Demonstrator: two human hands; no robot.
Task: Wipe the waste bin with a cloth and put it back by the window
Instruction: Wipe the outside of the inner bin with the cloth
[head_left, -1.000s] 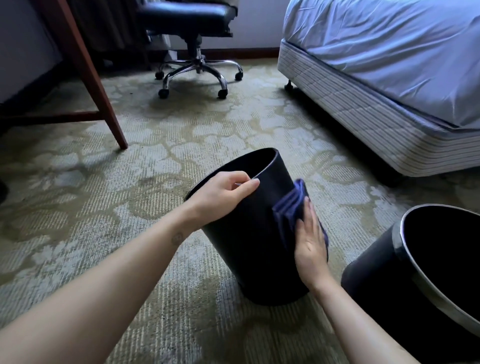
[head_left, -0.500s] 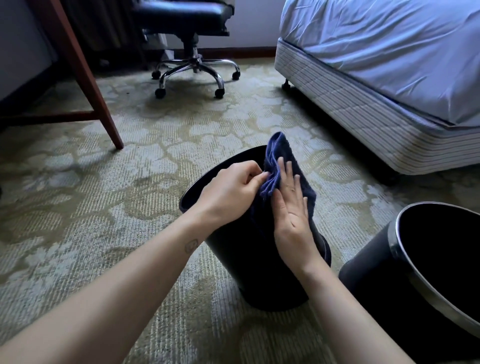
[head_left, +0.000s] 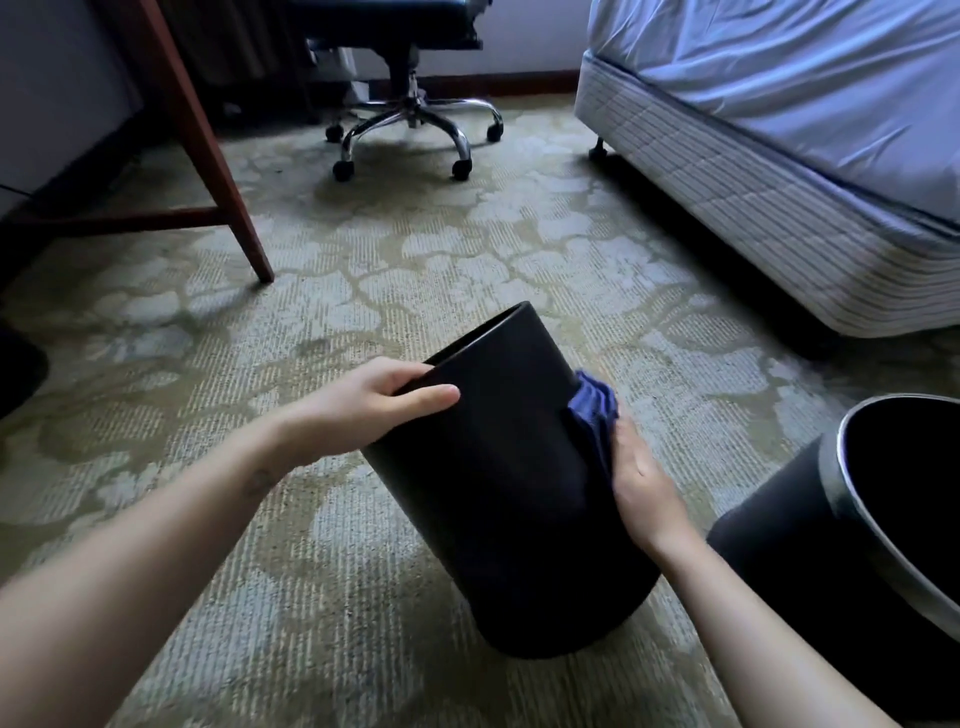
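Right, the waste bin (head_left: 509, 493) sits mid-carpet, dead centre of the view. It is tipped, with its mouth leaning out toward 11 o'clock and its base edge down on the carpet (head_left: 322, 597) toward 5 o'clock.

The left hand (head_left: 363, 405) has it at the rim on the 9 o'clock side, fingers hooked over the lip into the mouth and thumb laid along the outer wall. The right hand (head_left: 641, 483) comes in from 3 o'clock, palm flat against the blue cloth (head_left: 595, 405) and squashing it onto the bin's side wall. The fingers look laid together rather than pinching, though their tips are partly lost behind the cloth.

How will it handle? One hand at the rim is holding it tilted, so I'd call it light. The wall shows no give under the press, so it looks stiff. The dark finish looks smooth and may slide under a bare palm. The rim is the place to take it, fingers inside and thumb outside, as the left hand does. The cloth is soft and bunches up, so it needs a flat, firm press.

A second bin (head_left: 852, 519) with a pale rim stands at 4 o'clock, just beside the right wrist, and a swinging elbow could knock it. The bed (head_left: 753, 171) is at 2 o'clock and the office chair (head_left: 410, 124) at 12. No window shows.
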